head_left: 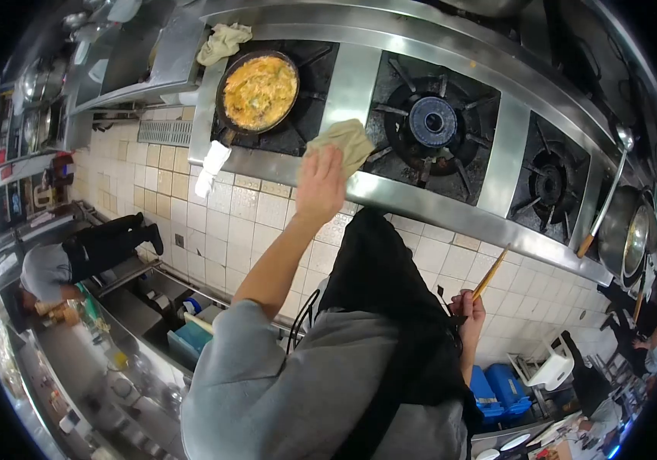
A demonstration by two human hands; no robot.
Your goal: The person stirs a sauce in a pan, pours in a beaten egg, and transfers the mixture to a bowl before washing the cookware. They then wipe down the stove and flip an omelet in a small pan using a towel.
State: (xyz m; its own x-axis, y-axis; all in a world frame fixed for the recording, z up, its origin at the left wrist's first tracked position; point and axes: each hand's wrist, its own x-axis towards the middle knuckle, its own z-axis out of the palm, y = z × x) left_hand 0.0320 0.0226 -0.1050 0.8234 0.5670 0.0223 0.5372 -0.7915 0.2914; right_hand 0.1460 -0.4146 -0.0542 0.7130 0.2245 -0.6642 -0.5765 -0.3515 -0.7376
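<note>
My left hand (322, 184) presses on a folded beige cloth (349, 147) at the front edge of the steel stove, between two burners. Its fingers lie flat over the cloth. My right hand (469, 307) is closed around wooden chopsticks (491, 274), low beside my dark apron and away from the stove. A round pan (226, 124) with an orange and yellow egg-like food (260, 92) in it stands on the left burner, its handle toward the front edge.
The middle burner (433, 121) and right burner (549, 182) hold no pan. A ladle (610, 195) and a wok (625, 230) are at the far right. Another cloth (223, 43) lies behind the pan. A person (46, 272) bends over a counter at left; others stand at lower right.
</note>
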